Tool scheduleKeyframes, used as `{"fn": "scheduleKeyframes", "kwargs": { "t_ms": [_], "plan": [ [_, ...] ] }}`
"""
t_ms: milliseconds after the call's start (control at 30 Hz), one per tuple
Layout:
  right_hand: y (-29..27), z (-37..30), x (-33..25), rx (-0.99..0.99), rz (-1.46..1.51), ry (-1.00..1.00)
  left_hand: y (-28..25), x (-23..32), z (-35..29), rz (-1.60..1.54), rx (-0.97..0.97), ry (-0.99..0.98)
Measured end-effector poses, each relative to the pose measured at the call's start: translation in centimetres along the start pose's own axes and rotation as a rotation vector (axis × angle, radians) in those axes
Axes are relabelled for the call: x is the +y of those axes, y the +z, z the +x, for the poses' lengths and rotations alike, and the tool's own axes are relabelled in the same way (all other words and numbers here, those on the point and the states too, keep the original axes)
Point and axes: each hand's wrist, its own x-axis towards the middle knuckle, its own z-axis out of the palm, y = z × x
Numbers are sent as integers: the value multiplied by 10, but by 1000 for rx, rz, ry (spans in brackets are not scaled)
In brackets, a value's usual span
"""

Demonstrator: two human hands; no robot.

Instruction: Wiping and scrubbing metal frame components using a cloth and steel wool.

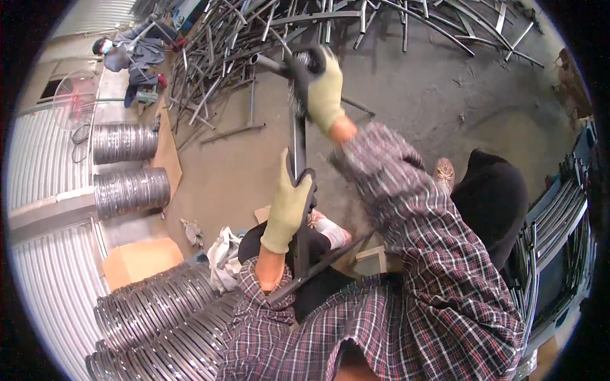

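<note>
A dark metal frame (298, 143) of welded bars stands up from between my knees, with a round tube end (267, 64) at its top and a long crossbar (324, 265) near my lap. My left hand (291, 206), in a yellow glove with a dark palm, is wrapped around the upright bar about halfway up. Higher on the same bar, my right hand (323, 89), gloved alike, is closed and slightly blurred. Something dark and fuzzy shows against the bar under its fingers, but I cannot make out what it is.
Loose metal frames (219, 82) lie heaped on the floor ahead. Stacked dark curved bars (559, 222) stand at the right. Several bundles of dark rings (159, 308) line the left, near a cardboard box (143, 261) and a fan (77, 100). Co-workers (141, 57) sit at the far left.
</note>
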Motion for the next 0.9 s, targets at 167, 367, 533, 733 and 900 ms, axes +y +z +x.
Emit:
{"fn": "scheduleKeyframes", "kwargs": {
  "t_ms": [167,367,533,733,900],
  "plan": [
    [-49,-71,-59,-367,34,-383,-6,-3,-3,-28,-58,163],
    [-26,33,12,102,-42,-135,10,20,-1,-37,-92,26],
    [-59,-77,-62,-410,-36,-341,-3,-7,6,-14,-54,307],
    [-55,47,7,18,-126,-304,25,29,-3,-141,-126,44],
    [-54,-48,-47,-268,-11,-412,1,-14,-5,297,-40,250]
  ]
}}
